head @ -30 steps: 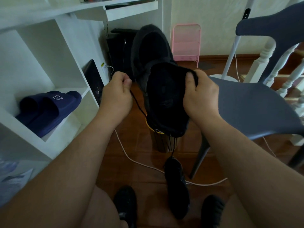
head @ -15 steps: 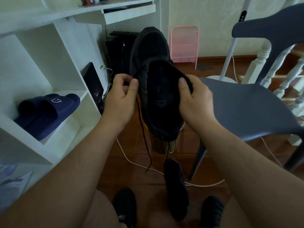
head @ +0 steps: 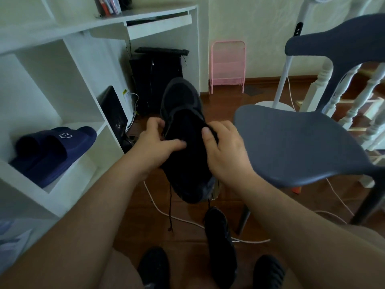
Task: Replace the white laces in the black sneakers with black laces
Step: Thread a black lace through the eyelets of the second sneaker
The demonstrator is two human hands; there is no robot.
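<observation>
Home room: wood floor (head: 239, 105), white desk (head: 145, 15) with shelving, navy slippers (head: 54, 151) in cubby, grey chair (head: 302, 142), stair balusters (head: 366, 105).

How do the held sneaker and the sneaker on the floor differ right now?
The held sneaker is up in the air, gripped by the left hand and right hand; the sneaker on the floor lies untouched between the feet. The held sneaker shows its opening, toe pointing away, with a black lace dangling below it; the floor sneaker's lacing is too dark to make out. Both are black.
</observation>
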